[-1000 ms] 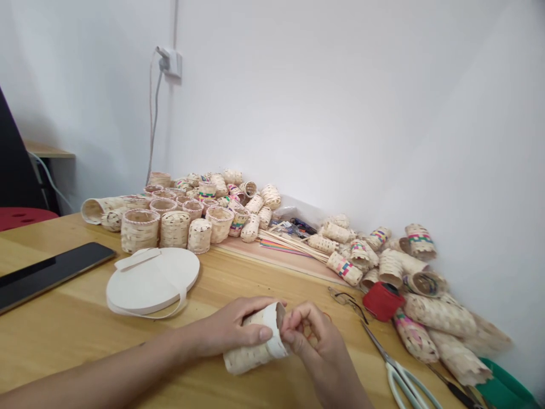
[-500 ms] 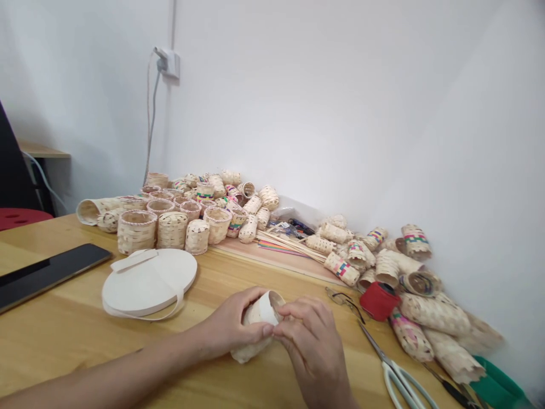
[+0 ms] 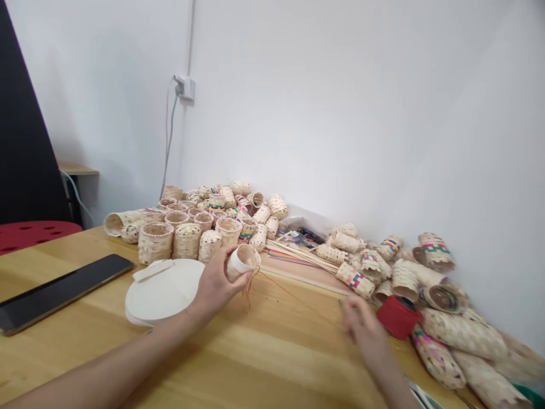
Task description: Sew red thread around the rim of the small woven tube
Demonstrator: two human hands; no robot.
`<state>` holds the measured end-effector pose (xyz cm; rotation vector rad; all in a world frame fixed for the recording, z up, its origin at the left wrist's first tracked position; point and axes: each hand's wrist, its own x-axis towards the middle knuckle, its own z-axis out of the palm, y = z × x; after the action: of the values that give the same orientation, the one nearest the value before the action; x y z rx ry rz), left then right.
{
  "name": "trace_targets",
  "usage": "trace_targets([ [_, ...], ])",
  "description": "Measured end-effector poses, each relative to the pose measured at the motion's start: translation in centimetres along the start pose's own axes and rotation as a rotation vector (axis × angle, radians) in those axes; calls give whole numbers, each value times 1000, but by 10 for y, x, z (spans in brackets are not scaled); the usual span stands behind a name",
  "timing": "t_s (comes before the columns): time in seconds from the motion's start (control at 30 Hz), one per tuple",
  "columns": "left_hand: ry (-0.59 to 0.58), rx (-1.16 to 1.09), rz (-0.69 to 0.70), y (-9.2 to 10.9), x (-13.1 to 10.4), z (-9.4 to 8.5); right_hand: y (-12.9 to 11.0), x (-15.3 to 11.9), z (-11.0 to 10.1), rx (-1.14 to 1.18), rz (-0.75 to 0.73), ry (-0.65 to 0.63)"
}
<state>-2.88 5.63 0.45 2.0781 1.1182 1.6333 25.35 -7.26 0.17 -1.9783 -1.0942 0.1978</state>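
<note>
My left hand (image 3: 215, 284) is wrapped round a small woven bamboo basket (image 3: 240, 262), its open mouth tilted up and a smooth pale strip round the rim. Loose ends of orange thread (image 3: 248, 289) dangle from the rim. One thin strand stretches from the rim across the table to my right hand (image 3: 366, 335), which is blurred and closed in a pinch, well to the right of the basket. Whether a needle is in those fingers cannot be made out. A white coil of flat strip (image 3: 166, 292) lies left of my left hand.
Several finished woven baskets (image 3: 155, 243) stand at the back left. More lie piled at the right, beside a red pouch-like object (image 3: 399, 318). Thin bamboo sticks (image 3: 304, 255) lie at the back; a phone (image 3: 63, 292) is at far left, scissors (image 3: 421, 395) at lower right.
My left hand has lifted the basket up and left. My right hand has moved away from the rim to the right, with orange thread now stretched between. The view has shifted.
</note>
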Motion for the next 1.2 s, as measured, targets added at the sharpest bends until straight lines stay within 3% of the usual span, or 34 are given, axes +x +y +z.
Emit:
trace_targets([
  [0.1, 42, 24, 53, -1, -1, 0, 19, 33, -35, -121, 238, 315],
  [0.2, -37, 20, 142, 6, -8, 1, 8, 22, -29, -104, 199, 371],
  [0.23, -75, 17, 173, 9, -11, 1, -2, 10, -18, -74, 146, 335],
  [0.27, -113, 16, 203, 13, -14, 1, -13, -3, -5, 25, 2, 245],
  [0.33, -172, 20, 255, 21, -20, 0, -35, -29, 23, 204, -231, 6],
  [0.47, -209, 17, 344, 31, -30, 1, -53, -57, 55, 342, -320, -334],
  [0.6, -226, 13, 385, 36, -35, 5, -52, -61, 54, 422, -303, -436],
  [0.8, -231, 41, 417, 33, -39, 7, -53, -63, 59, 440, -286, -445],
  [0.9, -152, 90, 340, 25, -33, 6, -40, -44, 47, 223, -232, -288],
  [1.03, 0, 144, 259, 12, -19, 3, -4, 4, -7, -7, -12, 21],
  [1.13, 2, 155, 270, 8, -16, 3, 13, 25, -40, -85, 109, 155],
  [1.2, -32, 152, 289, 10, -18, 3, 9, 21, -38, -112, 129, 196],
])
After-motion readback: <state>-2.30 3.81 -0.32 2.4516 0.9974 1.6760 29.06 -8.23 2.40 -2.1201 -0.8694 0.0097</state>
